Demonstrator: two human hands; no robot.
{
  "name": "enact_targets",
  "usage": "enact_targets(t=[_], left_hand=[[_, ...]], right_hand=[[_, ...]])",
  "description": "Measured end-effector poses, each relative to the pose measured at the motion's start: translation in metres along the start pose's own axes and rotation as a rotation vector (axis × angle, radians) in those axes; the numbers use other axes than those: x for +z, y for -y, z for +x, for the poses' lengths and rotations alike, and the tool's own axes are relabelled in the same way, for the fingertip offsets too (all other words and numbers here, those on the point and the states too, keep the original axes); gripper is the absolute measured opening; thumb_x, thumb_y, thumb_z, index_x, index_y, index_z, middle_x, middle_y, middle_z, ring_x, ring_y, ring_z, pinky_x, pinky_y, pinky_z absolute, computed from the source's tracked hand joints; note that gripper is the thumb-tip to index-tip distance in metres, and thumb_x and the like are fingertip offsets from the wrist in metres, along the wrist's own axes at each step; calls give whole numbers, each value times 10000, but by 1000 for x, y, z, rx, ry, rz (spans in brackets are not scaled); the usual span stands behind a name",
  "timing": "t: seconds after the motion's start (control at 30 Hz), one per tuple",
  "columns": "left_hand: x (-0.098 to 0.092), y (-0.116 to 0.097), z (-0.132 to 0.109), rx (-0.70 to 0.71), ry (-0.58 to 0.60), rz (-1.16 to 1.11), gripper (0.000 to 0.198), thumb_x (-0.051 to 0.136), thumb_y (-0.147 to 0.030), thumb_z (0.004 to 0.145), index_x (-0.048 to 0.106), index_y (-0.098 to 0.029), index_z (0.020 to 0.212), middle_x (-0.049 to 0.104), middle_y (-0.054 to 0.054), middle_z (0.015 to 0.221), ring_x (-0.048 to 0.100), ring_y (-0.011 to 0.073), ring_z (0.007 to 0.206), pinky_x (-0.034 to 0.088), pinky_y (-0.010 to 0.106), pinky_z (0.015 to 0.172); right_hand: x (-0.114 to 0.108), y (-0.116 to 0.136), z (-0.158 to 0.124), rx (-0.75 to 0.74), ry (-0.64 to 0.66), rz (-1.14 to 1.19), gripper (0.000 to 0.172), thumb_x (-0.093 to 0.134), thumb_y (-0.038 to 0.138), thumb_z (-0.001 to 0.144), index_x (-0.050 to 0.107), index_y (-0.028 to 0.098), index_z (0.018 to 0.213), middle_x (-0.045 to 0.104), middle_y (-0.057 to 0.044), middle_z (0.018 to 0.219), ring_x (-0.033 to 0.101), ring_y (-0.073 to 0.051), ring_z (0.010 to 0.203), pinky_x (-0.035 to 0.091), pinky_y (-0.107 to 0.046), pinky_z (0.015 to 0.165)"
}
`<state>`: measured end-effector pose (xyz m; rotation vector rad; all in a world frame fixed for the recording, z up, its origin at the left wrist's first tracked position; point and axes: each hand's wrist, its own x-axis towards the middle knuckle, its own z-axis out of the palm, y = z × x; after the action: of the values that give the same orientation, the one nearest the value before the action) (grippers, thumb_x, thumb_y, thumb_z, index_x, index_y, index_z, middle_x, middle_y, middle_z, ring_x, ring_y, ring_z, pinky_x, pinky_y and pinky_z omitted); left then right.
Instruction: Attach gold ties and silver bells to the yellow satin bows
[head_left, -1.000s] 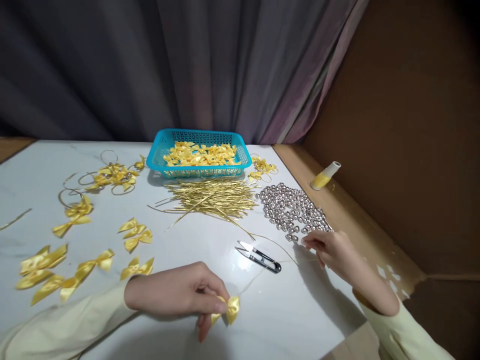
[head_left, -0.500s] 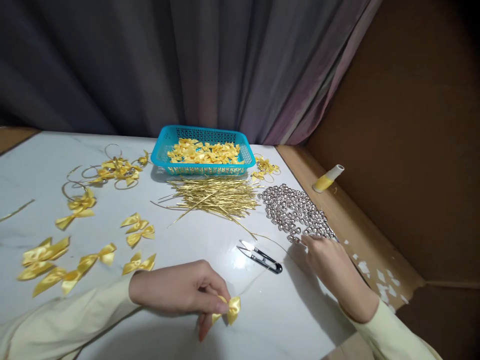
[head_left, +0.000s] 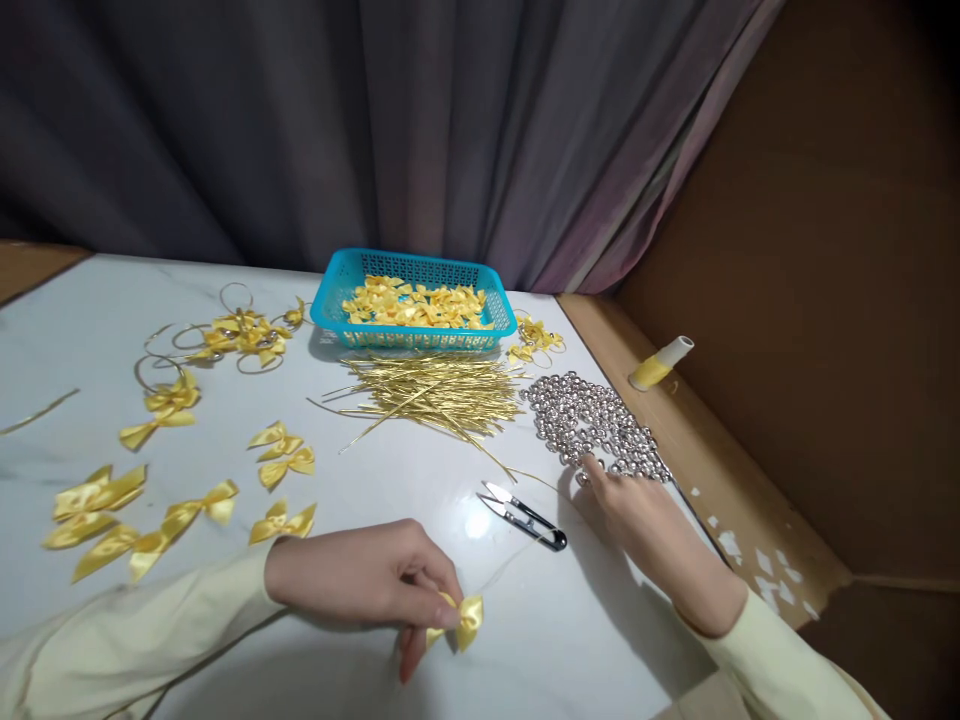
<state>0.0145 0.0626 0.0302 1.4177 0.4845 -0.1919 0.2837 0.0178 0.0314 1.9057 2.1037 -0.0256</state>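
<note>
My left hand point(head_left: 390, 580) is closed in a pinch on a yellow satin bow point(head_left: 469, 622) above the front of the table. From this bow a thin, pale strand runs up to the right, as far as the black thread snips point(head_left: 525, 516), which lie with their blades apart. My right hand point(head_left: 637, 515) reaches to the near edge of a spread of small silvery beads point(head_left: 592, 412). Its index finger is stretched out at the beads; the other fingers are mostly hidden beneath the hand.
A blue basket point(head_left: 411, 333) of yellow bows stands at the back, behind a heap of gold wire ties point(head_left: 435, 392). Loose bows point(head_left: 277, 522) lie on the left, with looped ones point(head_left: 244, 335) behind. A white and yellow tube point(head_left: 661, 363) projects at the right ledge.
My right hand has shifted slightly left along the beads, and its index finger now points out more. My left hand keeps its pinch on the bow. The view has turned slightly.
</note>
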Motion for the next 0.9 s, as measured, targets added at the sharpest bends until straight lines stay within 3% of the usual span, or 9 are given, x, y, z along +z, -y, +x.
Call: enact_targets(t=[0.23, 0.43, 0.73, 0.9], left_hand=[[0, 2, 0, -11, 1, -12, 229, 530, -325, 826, 664, -145, 869, 636, -1, 505, 544, 98, 500, 432, 179, 589], [2, 4, 1, 0, -7, -58, 226, 551, -340, 808, 662, -145, 835, 619, -10, 500, 524, 92, 496, 434, 175, 581], [1, 6, 2, -5, -2, -79, 209, 555, -330, 808, 660, -149, 820, 608, -18, 492, 538, 93, 498, 436, 172, 586], [2, 5, 1, 13, -11, -75, 218, 558, -338, 804, 663, -146, 808, 598, -17, 485, 521, 95, 472, 436, 173, 560]], right_hand=[[8, -18, 17, -26, 41, 219, 173, 445, 60, 779, 495, 136, 927, 621, -58, 626, 585, -175, 552, 224, -233, 444], [15, -33, 27, -78, 60, 429, 152, 500, 165, 757, 522, 168, 908, 617, -26, 668, 550, -152, 568, 346, -225, 495], [2, -29, 29, -102, 74, 570, 75, 526, 208, 777, 540, 154, 827, 587, 1, 582, 512, -126, 506, 385, -230, 509], [1, -26, 30, -66, 52, 578, 203, 636, 325, 718, 526, 159, 757, 609, -19, 618, 541, -144, 550, 380, -235, 508]])
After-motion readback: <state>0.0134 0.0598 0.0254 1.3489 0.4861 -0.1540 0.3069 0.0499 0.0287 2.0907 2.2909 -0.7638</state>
